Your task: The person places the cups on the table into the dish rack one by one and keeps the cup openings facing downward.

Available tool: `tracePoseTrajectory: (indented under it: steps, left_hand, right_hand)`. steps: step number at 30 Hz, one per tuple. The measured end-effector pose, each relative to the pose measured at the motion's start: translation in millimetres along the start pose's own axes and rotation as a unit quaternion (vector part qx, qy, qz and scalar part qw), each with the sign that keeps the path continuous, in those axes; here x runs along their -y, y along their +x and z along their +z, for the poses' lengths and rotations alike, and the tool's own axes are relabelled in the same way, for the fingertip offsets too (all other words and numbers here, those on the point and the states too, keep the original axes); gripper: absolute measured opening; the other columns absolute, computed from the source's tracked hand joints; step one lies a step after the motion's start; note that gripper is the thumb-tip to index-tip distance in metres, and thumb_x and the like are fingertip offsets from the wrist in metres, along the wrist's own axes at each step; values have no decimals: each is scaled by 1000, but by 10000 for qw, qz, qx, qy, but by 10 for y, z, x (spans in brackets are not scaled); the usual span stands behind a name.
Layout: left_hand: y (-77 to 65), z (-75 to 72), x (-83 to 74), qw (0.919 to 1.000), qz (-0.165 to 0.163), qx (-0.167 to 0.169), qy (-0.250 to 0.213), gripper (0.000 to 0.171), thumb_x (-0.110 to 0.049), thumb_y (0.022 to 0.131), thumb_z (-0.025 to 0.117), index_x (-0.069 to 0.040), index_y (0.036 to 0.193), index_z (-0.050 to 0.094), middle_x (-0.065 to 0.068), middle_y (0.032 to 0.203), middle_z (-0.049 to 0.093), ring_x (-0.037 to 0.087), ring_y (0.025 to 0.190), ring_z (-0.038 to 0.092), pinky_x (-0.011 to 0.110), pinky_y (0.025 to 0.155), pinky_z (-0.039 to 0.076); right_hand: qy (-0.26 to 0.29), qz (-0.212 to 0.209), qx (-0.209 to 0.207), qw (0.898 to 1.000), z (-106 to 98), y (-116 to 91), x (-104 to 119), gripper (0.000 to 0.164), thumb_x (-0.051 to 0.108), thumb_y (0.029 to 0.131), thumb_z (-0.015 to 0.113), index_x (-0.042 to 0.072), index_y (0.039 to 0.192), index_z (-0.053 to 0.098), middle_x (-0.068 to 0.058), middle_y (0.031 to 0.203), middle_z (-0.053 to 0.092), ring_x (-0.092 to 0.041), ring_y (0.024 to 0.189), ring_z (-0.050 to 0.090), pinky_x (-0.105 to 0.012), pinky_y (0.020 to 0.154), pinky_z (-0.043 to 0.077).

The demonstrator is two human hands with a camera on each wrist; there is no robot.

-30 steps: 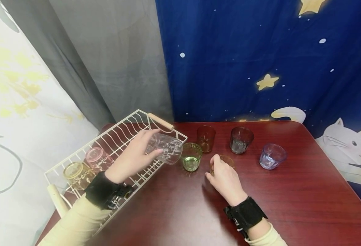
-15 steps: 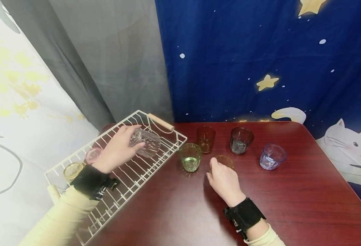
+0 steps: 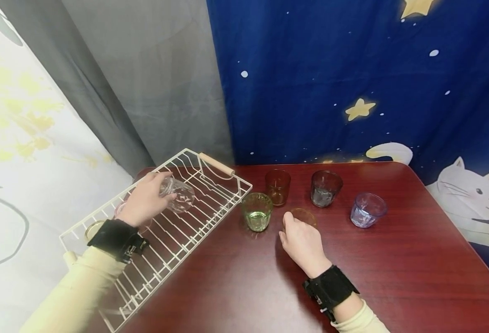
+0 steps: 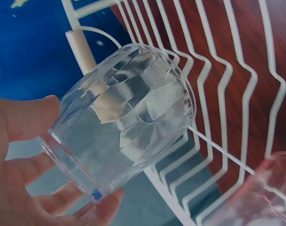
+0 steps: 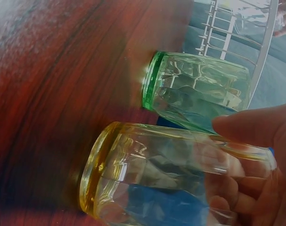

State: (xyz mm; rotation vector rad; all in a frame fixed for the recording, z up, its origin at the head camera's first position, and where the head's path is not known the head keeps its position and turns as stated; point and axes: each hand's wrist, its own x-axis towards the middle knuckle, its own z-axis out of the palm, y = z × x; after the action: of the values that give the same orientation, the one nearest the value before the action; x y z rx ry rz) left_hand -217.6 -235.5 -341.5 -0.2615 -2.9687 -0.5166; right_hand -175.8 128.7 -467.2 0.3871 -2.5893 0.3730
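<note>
My left hand (image 3: 146, 199) holds a clear glass (image 3: 180, 198) above the white wire dish rack (image 3: 211, 222). Thumb and fingers grip the glass round its base in the left wrist view, and its wide mouth tilts away from the palm. A pink glass (image 4: 274, 193) sits in the rack close by, mostly hidden behind the hand in the head view. On the table, my right hand (image 3: 304, 243) grips a yellow glass (image 5: 133, 174) near the rim; its base is at or just above the wood. Beside it stands a green glass (image 3: 257, 212), upright.
A brown glass (image 3: 278, 187), a dark grey glass (image 3: 326, 188) and a blue-violet glass (image 3: 367, 210) stand upright toward the back of the red-brown table (image 3: 415, 259). Another yellowish glass (image 3: 92, 229) in the rack is largely covered by the left wrist. Curtains hang behind.
My left hand has carried the clear glass leftward, from beside the green glass to over the rack, near the pink glass. My right hand stays almost still on the yellow glass.
</note>
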Motion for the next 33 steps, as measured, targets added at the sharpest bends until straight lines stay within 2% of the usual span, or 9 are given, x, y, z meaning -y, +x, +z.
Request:
tracePoseTrajectory:
  steps: [7,18,27,33]
  left_hand:
    - [0,26,165,9996,-171,144,199,62,-19,87,68,-2,142,45,31,135,48,50,120,52,64,100,44]
    - [3,46,262,9991,-213,117,350,61,-17,85,69,-1,140,47,31,132,49,50,113,56,63,95,48]
    - [28,152,406,9986,-199,66,494,60,-15,83,70,-1,138,50,31,133,50,50,113,57,61,94,49]
    - [44,122,437,9984,-218,100,515,59,-12,83,68,0,137,50,34,133,49,53,114,55,63,95,48]
  right_hand:
    - [15,-29,-12,10000,-11,-3,-10,39,15,69,84,11,79,46,-2,60,57,-29,54,61,-39,42,43]
    - [-16,-111,-116,9999,0,-23,-11,39,16,70,83,10,80,46,-3,61,58,-29,55,62,-40,43,44]
    - [-79,-166,-248,9995,2,-38,-14,39,14,69,84,10,80,46,-2,60,57,-29,55,61,-39,44,44]
    - [1,-221,-305,9993,-11,-18,15,39,13,69,84,9,80,47,-2,60,58,-29,54,61,-38,43,43]
